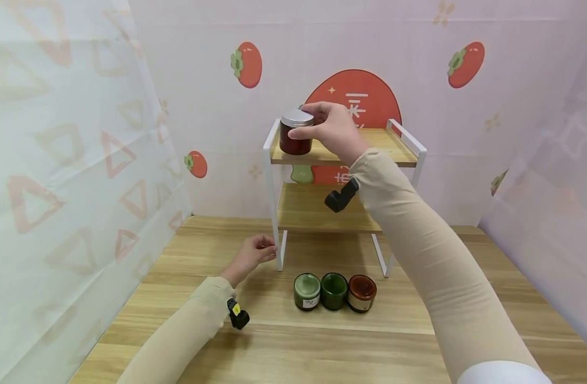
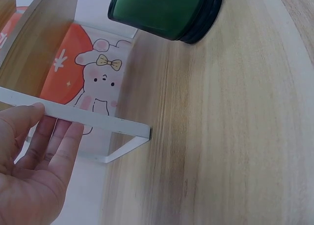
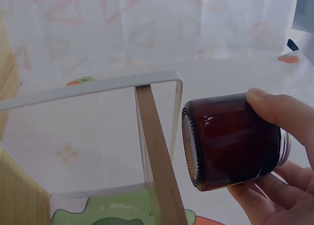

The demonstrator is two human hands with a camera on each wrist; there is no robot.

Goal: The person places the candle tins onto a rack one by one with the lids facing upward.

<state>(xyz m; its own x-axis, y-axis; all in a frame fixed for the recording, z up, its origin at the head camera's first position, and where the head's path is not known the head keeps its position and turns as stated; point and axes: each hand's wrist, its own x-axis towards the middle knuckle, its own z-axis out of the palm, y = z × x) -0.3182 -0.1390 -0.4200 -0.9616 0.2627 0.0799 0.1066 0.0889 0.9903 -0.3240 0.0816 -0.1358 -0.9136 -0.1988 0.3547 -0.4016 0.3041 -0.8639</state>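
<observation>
My right hand (image 1: pixel 334 128) grips a dark red-brown glass jar (image 1: pixel 295 140) with a silver lid, thumb on one side and fingers on the other. The jar is upright at the left end of the top board of a two-tier rack (image 1: pixel 343 154). In the right wrist view, a gap shows between the base of the jar (image 3: pixel 230 141) and the board (image 3: pixel 159 161). Low on the left, my left hand (image 1: pixel 255 253) pinches the rack's white front leg; the left wrist view shows the thumb and fingers on either side of the leg (image 2: pixel 103 119).
In front of the rack, a pale green jar (image 1: pixel 307 292), a dark green jar (image 1: pixel 334 291) and an amber jar (image 1: pixel 362 293) stand in a row on the wooden table (image 1: pixel 332 352). The lower board (image 1: pixel 322 208) lies under the top one. A printed cloth (image 1: pixel 197 80) hangs behind.
</observation>
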